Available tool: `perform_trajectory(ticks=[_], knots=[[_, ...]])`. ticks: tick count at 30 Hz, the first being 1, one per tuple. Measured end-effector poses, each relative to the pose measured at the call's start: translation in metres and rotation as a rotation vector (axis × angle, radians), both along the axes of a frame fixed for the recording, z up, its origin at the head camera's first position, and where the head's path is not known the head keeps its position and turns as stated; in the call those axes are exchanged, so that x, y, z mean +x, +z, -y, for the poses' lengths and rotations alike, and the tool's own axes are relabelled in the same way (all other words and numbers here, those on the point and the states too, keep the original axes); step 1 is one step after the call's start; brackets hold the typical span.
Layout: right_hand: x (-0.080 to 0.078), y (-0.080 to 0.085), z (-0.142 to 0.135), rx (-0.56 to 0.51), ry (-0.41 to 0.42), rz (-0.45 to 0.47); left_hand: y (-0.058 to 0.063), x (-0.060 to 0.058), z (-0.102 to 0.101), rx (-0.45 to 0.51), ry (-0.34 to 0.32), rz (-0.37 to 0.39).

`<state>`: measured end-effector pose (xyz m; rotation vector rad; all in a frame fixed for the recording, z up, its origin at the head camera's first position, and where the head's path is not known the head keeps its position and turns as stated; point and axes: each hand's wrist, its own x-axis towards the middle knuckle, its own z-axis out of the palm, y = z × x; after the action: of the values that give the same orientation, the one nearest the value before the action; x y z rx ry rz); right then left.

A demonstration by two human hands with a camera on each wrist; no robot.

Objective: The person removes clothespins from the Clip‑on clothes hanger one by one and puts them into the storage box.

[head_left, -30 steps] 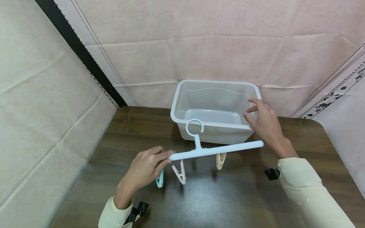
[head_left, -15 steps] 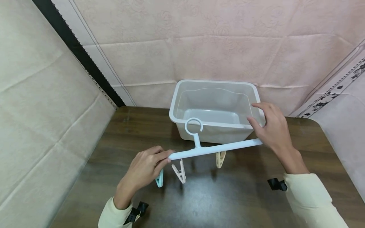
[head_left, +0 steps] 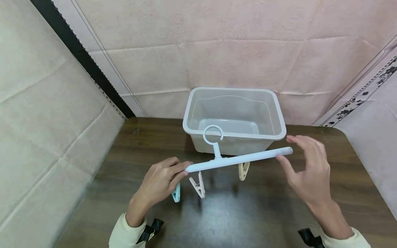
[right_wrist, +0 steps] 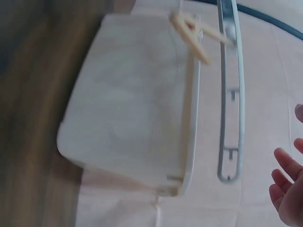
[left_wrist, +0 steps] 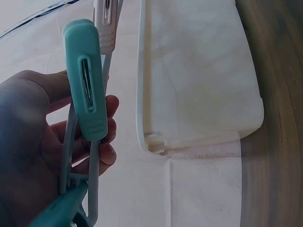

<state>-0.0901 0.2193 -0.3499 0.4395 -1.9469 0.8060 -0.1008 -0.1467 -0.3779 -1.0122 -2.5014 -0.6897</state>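
Note:
A pale blue clip hanger (head_left: pixel 238 159) with a round hook hangs above the table, slanting up to the right. My left hand (head_left: pixel 159 179) grips its left end between thumb and fingers. Below the bar are a teal clothes peg (head_left: pixel 176 193), a pale pink peg (head_left: pixel 199 186) and a beige peg (head_left: pixel 243 171). Another teal peg (left_wrist: pixel 61 208) appears low in the left wrist view. My right hand (head_left: pixel 313 168) is beside the bar's right end, fingers spread. The right wrist view shows a gap between those fingers (right_wrist: pixel 286 163) and the bar's slotted underside.
Behind the hanger, a light grey plastic bin (head_left: pixel 263 136) stands at the back of the dark wooden table (head_left: pixel 223 220). Pale patterned cloth (head_left: pixel 235 51) covers the wall behind and both sides. Black devices are strapped to both wrists.
My right hand has moved from over the bin's right side, down and right, to beside the hanger's right end. My left hand keeps its grip; the hanger has shifted slightly right and up.

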Motion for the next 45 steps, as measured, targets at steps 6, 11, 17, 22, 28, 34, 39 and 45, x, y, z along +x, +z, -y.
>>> perform_trajectory(ticks=[6, 11, 17, 22, 28, 34, 39, 45], knots=[[0.022, -0.01, 0.014, -0.076, 0.032, -0.012, 0.003, -0.002, -0.004, 0.021, -0.029, -0.024], [0.029, -0.023, 0.022, -0.116, 0.051, -0.059, 0.005, -0.001, -0.006, 0.026, -0.033, -0.021], [0.034, -0.039, 0.036, -0.138, 0.068, -0.122, 0.007, -0.001, -0.007, 0.039, -0.038, -0.019], [0.034, -0.064, 0.043, -0.155, 0.041, -0.013, 0.009, -0.002, -0.009, 0.048, -0.051, -0.025], [0.03, -0.085, 0.045, -0.206, 0.013, 0.19, 0.011, -0.003, -0.012, 0.051, -0.068, -0.037], [0.03, -0.084, 0.053, -0.376, 0.043, 0.542, 0.011, -0.002, -0.015, 0.059, -0.074, -0.026], [0.028, -0.082, 0.055, -0.535, 0.211, 0.726, 0.011, -0.002, -0.016, 0.054, -0.069, -0.02], [0.029, -0.081, 0.053, -0.558, 0.259, 0.741, 0.01, -0.002, -0.016, 0.045, -0.066, -0.027]])
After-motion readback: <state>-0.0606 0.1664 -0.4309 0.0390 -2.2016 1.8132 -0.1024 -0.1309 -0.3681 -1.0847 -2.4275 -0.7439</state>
